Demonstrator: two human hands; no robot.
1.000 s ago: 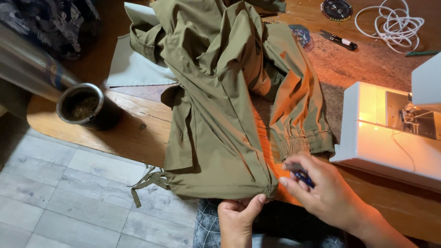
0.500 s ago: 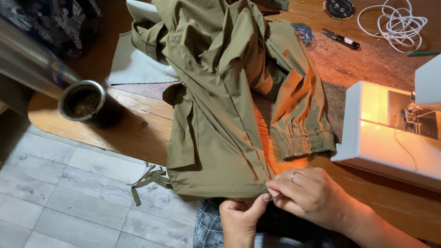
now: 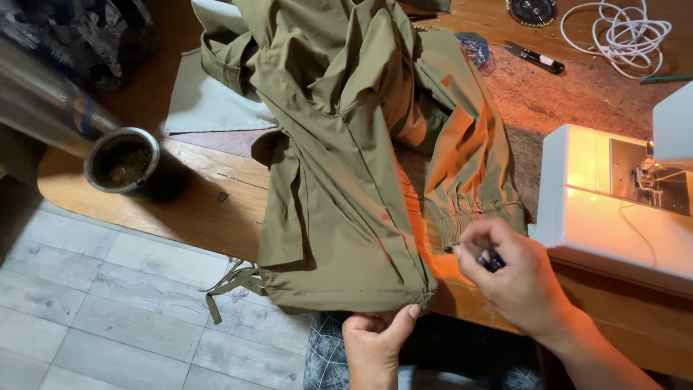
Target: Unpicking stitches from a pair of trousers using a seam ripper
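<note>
An olive-green garment (image 3: pixel 346 166) lies spread over a wooden table (image 3: pixel 195 209), its hem hanging over the near edge. My left hand (image 3: pixel 375 343) pinches the hem near a seam end. My right hand (image 3: pixel 516 278) hovers just right of the garment, closed around a small dark blue tool (image 3: pixel 493 260), probably a seam ripper. It is lifted slightly away from the hem.
A white sewing machine (image 3: pixel 613 195) with its lamp lit stands at the right. A metal cup (image 3: pixel 123 160) sits at the table's left edge. A coiled white cord (image 3: pixel 624 32), a black pen-like item (image 3: pixel 534 56) and a round dark object (image 3: pixel 530 10) lie at the back. Grey floor tiles (image 3: pixel 108 303) lie below.
My right hand was at the hem beside the left hand half a second ago; it has now drawn up and to the right with the small tool. The left hand keeps its pinch.
</note>
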